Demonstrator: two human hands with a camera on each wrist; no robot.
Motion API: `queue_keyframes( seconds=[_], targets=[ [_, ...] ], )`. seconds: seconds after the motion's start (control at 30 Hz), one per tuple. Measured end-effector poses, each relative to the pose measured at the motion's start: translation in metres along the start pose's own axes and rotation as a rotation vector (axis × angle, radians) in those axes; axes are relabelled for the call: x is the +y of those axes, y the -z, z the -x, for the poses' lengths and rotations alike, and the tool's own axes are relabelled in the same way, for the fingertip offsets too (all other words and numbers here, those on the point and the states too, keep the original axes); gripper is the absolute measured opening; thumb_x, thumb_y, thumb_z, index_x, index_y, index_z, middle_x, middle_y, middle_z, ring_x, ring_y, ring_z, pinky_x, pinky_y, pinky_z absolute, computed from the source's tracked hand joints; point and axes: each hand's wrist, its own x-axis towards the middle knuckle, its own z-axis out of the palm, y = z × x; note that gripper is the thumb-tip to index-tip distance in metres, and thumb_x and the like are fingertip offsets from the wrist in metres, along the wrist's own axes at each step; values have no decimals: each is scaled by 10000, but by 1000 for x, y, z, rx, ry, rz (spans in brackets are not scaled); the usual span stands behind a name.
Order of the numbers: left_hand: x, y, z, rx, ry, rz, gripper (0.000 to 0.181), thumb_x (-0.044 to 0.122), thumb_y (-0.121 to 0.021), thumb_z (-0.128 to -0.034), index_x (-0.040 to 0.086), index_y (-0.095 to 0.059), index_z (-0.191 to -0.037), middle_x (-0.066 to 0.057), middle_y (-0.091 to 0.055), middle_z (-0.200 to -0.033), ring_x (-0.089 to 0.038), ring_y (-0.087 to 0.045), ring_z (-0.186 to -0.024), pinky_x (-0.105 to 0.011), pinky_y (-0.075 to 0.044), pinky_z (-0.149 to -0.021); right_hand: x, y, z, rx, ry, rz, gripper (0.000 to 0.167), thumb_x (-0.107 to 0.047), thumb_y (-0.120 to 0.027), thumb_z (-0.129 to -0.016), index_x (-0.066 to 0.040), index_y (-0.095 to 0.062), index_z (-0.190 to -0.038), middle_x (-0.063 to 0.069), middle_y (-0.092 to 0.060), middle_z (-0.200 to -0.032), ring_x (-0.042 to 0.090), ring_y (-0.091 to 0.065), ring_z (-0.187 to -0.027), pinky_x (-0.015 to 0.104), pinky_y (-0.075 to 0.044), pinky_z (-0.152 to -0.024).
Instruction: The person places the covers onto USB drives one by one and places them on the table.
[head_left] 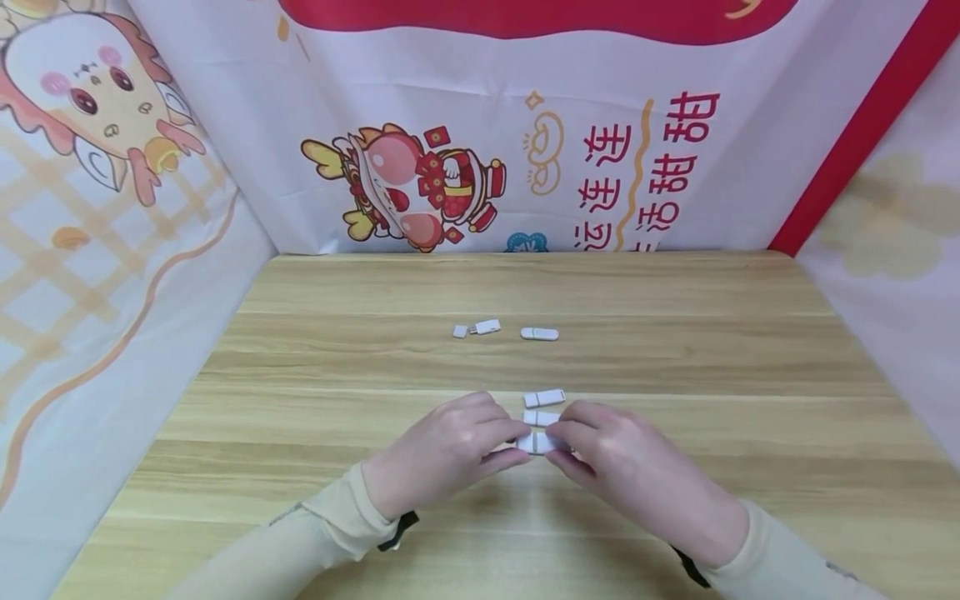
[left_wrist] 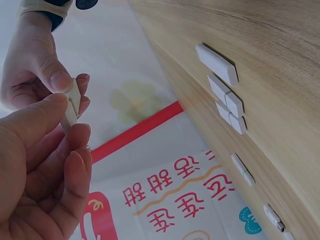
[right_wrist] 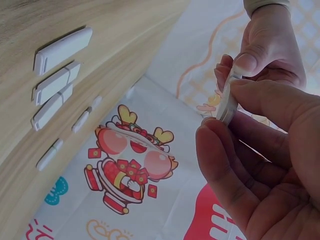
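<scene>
A white USB flash drive (head_left: 536, 442) is held between both hands above the table, with a seam across its middle. My left hand (head_left: 457, 443) pinches its left end between thumb and fingers. At the right end, the thumb and fingers of my right hand (head_left: 630, 454) grip it. In the left wrist view the held drive (left_wrist: 73, 102) is partly covered by fingertips. Just beyond the hands, two white capped drives (head_left: 544, 398) (head_left: 540, 418) lie on the table. A third, larger white drive (left_wrist: 216, 64) beside them shows in the wrist views.
Farther back on the wooden table (head_left: 337, 358) lie an uncapped white drive (head_left: 487, 327), its connector bare, a small white cap (head_left: 460, 332) and a rounded white drive (head_left: 539, 334). Printed cloth (head_left: 262, 125) hangs behind and at both sides.
</scene>
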Motion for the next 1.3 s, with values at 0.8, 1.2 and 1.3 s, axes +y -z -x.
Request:
queue_keyframes(
  seconds=[0.8, 1.2, 1.3],
  targets=[
    [0, -4, 0, -2, -28, -2, 191, 165, -805, -845, 57, -747, -991, 16, -706, -900, -73, -592, -805, -142, -479, -704, -2, -2, 1, 8, 37, 30, 209, -51, -863, -730, -52, -727, -888, -28, -610, -823, 62, -561, -691, 211, -519, -614],
    [0, -3, -3, -11, -48, -25, 215, 166, -799, -844, 43, -741, -1011, -3, -711, -925, -94, -610, -830, -159, -498, -742, -4, 0, 0, -19, 40, 72, 230, -49, -858, -742, -26, -730, -931, -8, -614, -848, 85, -575, -716, 237, -540, -631],
    [0, -2, -4, -9, -55, -42, 220, 173, -795, -845, 40, -741, -1012, -5, -713, -928, -93, -616, -830, -155, -502, -749, -4, 1, -1, -21, 46, 82, 241, -48, -863, -736, -14, -729, -933, 2, -621, -852, 92, -581, -718, 238, -545, -632]
  ],
)
